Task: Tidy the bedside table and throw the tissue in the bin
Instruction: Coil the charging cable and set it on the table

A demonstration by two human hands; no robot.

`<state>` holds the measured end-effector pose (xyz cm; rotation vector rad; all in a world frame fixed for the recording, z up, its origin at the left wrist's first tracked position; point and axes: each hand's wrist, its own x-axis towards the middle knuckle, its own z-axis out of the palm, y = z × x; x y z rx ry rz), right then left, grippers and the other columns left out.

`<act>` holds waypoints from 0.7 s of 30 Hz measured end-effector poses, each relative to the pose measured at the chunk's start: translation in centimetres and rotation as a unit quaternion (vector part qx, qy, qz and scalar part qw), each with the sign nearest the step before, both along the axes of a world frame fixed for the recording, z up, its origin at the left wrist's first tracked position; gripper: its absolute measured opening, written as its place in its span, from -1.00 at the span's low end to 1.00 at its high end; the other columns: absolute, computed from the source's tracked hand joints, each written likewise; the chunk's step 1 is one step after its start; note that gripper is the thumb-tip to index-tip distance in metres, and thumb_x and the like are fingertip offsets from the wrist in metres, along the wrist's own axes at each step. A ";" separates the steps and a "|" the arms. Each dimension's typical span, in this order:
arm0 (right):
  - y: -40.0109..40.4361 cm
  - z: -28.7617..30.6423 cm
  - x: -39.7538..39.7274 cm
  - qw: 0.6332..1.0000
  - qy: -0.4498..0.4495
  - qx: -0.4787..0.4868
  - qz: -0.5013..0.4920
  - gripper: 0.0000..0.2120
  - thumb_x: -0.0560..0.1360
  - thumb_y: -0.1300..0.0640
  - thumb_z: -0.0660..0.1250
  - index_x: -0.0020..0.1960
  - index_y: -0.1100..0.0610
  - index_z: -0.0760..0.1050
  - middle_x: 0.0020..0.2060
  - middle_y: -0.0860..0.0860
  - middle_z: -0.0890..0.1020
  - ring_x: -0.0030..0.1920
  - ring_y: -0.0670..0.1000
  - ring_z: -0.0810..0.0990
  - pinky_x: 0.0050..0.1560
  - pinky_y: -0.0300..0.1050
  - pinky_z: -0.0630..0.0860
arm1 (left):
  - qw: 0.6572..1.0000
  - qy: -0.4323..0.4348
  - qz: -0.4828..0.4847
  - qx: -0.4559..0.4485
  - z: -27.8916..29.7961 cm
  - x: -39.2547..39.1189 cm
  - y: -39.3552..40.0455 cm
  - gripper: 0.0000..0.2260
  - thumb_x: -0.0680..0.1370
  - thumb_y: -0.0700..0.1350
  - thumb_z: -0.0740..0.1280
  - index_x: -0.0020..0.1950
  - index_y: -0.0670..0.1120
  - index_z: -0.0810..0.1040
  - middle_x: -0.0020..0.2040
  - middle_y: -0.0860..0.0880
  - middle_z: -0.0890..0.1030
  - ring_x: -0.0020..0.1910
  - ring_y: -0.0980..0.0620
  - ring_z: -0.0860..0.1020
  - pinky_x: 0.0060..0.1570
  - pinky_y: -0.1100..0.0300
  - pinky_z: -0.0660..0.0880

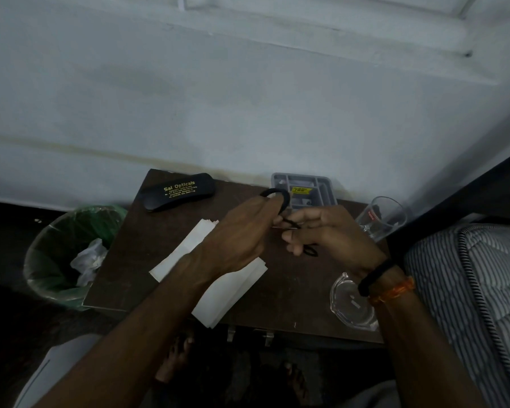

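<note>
- Left hand [242, 231]: above the middle of the bedside table [124, 260], fingers curled, a black hair band [277, 193] looped over the fingertips and held. The loop stands out past the fingertips toward the wall.
- Right hand [321, 231]: just beside the left, fingers curled narrow, pinching a thin dark item [290, 223] between thumb and forefinger. What the item is cannot be told. A second small black loop [310, 250] shows just beneath this hand; whether it rests on the table cannot be told.
- Right wrist: a black band [374, 276] and an orange thread [395, 290].
- White folded paper [233, 290]: flat on the table under the left forearm, long axis running diagonally from the near right edge toward the far left.
- Black spectacle case [178, 192]: at the far left corner, printed "Sai Opticals", long axis roughly parallel to the wall.
- Grey compartment tray [304, 188]: at the far edge against the wall.
- Drinking glass [383, 216]: at the right edge, beside the mattress [468, 275].
- Clear glass dish [351, 304]: at the near right corner.
- Bin [68, 254]: on the floor left of the table, lined green, with crumpled tissue [89, 260] inside.
</note>
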<state>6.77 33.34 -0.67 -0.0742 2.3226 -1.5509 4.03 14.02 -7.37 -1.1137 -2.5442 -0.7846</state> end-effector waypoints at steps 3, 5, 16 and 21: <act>0.3 0.1 0.0 1.000 0.022 0.017 -0.002 -0.87 0.42 0.21 0.50 -0.03 0.14 0.69 -0.39 0.18 0.68 -0.29 0.05 0.69 0.13 0.03 0.59 | 1.000 -0.012 0.000 -0.014 0.0 0.1 0.5 -0.50 0.46 -0.25 0.16 0.39 -0.37 0.37 0.08 -0.32 0.59 -0.01 -0.25 0.59 0.00 0.00 0.52; 0.3 0.2 0.2 0.999 0.033 0.025 -0.002 -0.87 0.41 0.20 0.51 -0.04 0.14 0.68 -0.36 0.17 0.70 -0.35 0.04 0.68 0.02 -0.01 0.62 | 1.000 -0.021 -0.010 -0.016 0.0 0.2 0.6 -0.48 0.46 -0.18 0.10 0.39 -0.35 0.38 0.07 -0.33 0.58 -0.02 -0.27 0.58 -0.02 -0.13 0.56; 2.4 0.4 0.1 0.990 0.115 0.083 0.018 -0.94 0.39 0.12 0.54 -0.16 0.07 0.70 -0.40 0.15 0.62 -0.45 0.03 0.55 -0.40 -0.22 0.49 | 0.938 -0.320 -0.045 0.123 1.0 -0.1 0.7 -0.79 0.66 -0.03 0.10 0.07 -0.06 0.50 -0.12 -0.05 0.55 -0.13 0.02 0.51 -0.15 0.13 0.44; 2.2 -0.5 -0.1 0.973 0.141 0.175 0.052 -0.88 0.41 0.10 0.50 -0.30 0.04 0.64 -0.30 -0.07 0.65 -0.23 -0.08 0.62 -0.10 -0.05 0.56 | 0.914 -0.363 -0.004 0.183 1.6 -0.5 0.5 -0.79 0.68 -0.12 0.14 0.13 -0.17 0.54 -0.15 -0.02 0.57 -0.18 0.06 0.54 -0.20 0.20 0.48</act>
